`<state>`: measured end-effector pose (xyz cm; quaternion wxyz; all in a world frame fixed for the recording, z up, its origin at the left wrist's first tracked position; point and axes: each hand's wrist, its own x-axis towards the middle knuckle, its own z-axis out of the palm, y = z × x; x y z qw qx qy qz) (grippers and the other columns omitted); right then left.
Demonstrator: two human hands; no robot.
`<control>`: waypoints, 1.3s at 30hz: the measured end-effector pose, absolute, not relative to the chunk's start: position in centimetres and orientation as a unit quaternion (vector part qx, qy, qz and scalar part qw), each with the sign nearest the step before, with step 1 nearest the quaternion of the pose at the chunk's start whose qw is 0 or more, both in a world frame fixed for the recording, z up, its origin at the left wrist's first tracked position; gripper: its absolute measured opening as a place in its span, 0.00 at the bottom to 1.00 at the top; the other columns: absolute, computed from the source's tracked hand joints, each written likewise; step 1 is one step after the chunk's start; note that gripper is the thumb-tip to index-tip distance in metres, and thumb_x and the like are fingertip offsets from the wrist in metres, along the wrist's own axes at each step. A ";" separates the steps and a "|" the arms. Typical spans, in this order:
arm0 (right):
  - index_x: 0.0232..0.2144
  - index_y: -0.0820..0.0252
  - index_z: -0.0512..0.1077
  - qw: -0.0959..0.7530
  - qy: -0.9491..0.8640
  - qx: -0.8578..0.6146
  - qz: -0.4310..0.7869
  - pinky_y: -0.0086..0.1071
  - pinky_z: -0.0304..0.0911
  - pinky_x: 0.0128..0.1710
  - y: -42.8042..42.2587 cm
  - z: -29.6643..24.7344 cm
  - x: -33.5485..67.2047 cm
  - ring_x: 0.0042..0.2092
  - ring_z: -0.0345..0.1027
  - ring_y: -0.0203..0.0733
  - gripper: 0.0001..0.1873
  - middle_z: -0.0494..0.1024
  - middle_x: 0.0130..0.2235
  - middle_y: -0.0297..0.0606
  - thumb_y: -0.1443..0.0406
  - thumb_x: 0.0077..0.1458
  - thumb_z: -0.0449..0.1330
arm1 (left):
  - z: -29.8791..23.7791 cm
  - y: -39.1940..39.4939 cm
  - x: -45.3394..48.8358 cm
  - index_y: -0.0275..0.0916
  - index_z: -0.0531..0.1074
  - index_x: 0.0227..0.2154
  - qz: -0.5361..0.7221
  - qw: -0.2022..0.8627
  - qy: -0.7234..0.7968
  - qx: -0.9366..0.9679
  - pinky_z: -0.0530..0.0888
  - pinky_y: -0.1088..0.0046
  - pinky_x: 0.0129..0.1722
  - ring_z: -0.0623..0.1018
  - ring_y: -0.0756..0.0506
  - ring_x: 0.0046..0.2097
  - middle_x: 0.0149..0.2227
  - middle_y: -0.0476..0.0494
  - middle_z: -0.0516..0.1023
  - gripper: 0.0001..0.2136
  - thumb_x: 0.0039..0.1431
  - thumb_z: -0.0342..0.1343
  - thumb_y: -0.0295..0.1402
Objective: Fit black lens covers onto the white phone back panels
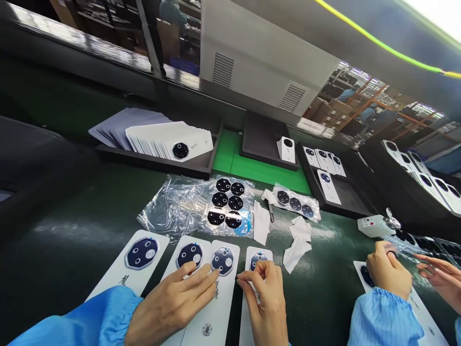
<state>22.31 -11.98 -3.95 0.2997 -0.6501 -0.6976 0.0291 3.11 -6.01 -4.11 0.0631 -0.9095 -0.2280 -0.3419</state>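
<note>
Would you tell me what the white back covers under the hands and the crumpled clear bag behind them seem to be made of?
Back covers: likely plastic or coated glass, smooth matte white, with only soft reflections; I cannot tell which. Clear bag: thin glossy plastic film, see-through, creased, with sharp glints.

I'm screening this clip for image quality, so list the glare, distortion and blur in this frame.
Head view: wide-angle distortion bows the grey housing and the far rail. Head view: light leaves pale glare on the dark belt and glints on the clear bags; the top right corner is blown out. Head view: left hand and right hand look sharp, no motion blur.
</note>
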 end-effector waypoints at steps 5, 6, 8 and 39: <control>0.30 0.56 0.68 0.289 -0.728 -0.622 0.023 0.30 0.61 0.29 -10.8 -3.5 21.9 0.34 0.60 0.39 0.08 0.63 0.31 0.35 0.72 0.59 0.53 | -4.4 -6.2 3.0 0.36 0.73 0.33 -0.335 0.065 -0.230 -0.911 0.62 0.68 0.48 0.75 0.51 0.43 0.39 0.49 0.81 0.23 0.69 0.32 0.18; 0.29 0.57 0.68 0.294 -0.726 -0.621 0.022 0.29 0.61 0.28 -10.7 -3.5 21.7 0.33 0.60 0.39 0.09 0.63 0.31 0.35 0.73 0.59 0.53 | -4.4 -6.2 2.9 0.35 0.73 0.34 -0.331 0.067 -0.230 -0.913 0.62 0.68 0.48 0.75 0.51 0.43 0.39 0.48 0.81 0.23 0.68 0.32 0.18; 0.29 0.57 0.67 0.304 -0.721 -0.623 0.021 0.29 0.60 0.27 -10.3 -3.4 21.1 0.33 0.59 0.39 0.09 0.63 0.30 0.35 0.72 0.59 0.52 | -4.4 -6.2 2.8 0.35 0.74 0.34 -0.325 0.072 -0.229 -0.915 0.62 0.68 0.49 0.74 0.50 0.43 0.40 0.48 0.81 0.23 0.68 0.32 0.17; 0.27 0.58 0.68 0.259 -0.728 -0.628 -0.093 0.35 0.54 0.30 -9.6 -3.8 18.7 0.33 0.55 0.42 0.18 0.63 0.31 0.38 0.71 0.64 0.44 | -5.0 -6.4 2.9 0.34 0.74 0.36 -0.288 0.097 -0.217 -0.928 0.61 0.66 0.50 0.71 0.48 0.46 0.42 0.46 0.78 0.21 0.66 0.34 0.17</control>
